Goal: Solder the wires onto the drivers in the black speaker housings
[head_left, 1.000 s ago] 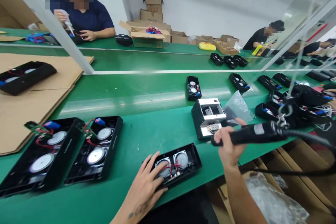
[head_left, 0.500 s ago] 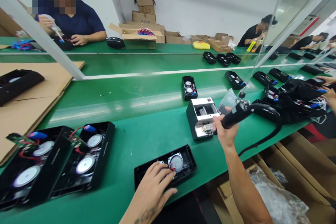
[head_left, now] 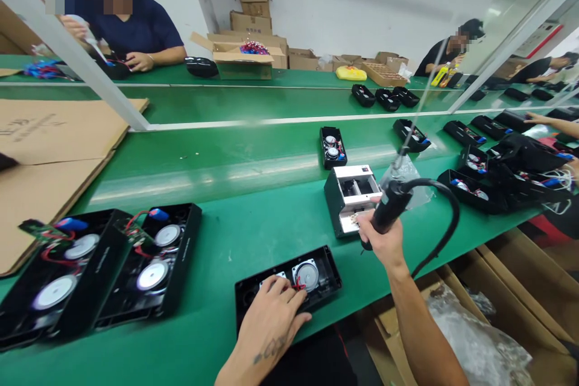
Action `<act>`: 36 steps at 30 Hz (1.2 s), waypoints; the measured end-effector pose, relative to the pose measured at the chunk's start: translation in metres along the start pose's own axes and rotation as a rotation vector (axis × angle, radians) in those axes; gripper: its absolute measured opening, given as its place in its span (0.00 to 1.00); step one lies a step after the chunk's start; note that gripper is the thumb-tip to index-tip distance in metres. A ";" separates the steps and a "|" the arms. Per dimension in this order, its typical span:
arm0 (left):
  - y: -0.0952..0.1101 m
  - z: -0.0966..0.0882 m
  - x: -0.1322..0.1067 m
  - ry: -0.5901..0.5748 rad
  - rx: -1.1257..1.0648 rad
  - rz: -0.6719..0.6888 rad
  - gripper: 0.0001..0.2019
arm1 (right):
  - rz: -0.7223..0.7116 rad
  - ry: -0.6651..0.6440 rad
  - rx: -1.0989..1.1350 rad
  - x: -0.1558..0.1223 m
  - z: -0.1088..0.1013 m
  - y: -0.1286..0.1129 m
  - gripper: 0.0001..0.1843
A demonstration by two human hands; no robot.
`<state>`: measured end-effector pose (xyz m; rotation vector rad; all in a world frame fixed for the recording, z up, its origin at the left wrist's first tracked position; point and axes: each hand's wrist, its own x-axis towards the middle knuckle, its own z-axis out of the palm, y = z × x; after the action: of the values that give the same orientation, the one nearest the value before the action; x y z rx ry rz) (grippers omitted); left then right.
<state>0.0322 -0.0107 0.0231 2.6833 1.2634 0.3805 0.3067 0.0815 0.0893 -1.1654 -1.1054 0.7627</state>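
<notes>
Speaker shell (head_left: pixel 333 270): lower centre of the frame, on the green table (head_left: pixel 253 217) — an open black tray with two round cones and red wires.
Left hand (head_left: pixel 271 321): fingers spread flat over the left cone, pressing down.
Right hand (head_left: pixel 383 242): fingers wrapped around a corded screwdriver (head_left: pixel 391 207), tip down by the white feeder box (head_left: pixel 350 196).
Handling: probably light, stiff plastic; cones and wires look fragile — best held by the rim.
In the way: looping cord (head_left: pixel 449 217); bigger shells (head_left: pixel 149 265) lower left, well apart.
</notes>
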 end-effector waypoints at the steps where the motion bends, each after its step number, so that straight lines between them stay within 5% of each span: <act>1: 0.002 0.000 0.000 0.003 0.010 -0.008 0.11 | 0.007 -0.014 0.054 -0.008 0.000 -0.004 0.24; 7: 0.007 0.000 0.000 0.023 0.035 0.003 0.07 | -0.045 -0.049 0.353 -0.055 0.009 -0.025 0.22; 13: 0.007 0.001 -0.001 0.068 0.019 0.004 0.06 | -0.108 -0.197 0.425 -0.088 0.032 -0.024 0.26; 26: 0.007 -0.001 -0.001 0.033 -0.020 0.004 0.07 | -0.102 -0.292 0.406 -0.103 0.057 -0.005 0.27; 36: 0.009 -0.002 -0.002 0.012 -0.023 0.020 0.05 | -0.062 -0.289 0.249 -0.127 0.052 0.011 0.22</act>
<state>0.0370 -0.0174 0.0272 2.6800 1.2288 0.4124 0.2191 -0.0144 0.0452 -0.8241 -1.2373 1.0117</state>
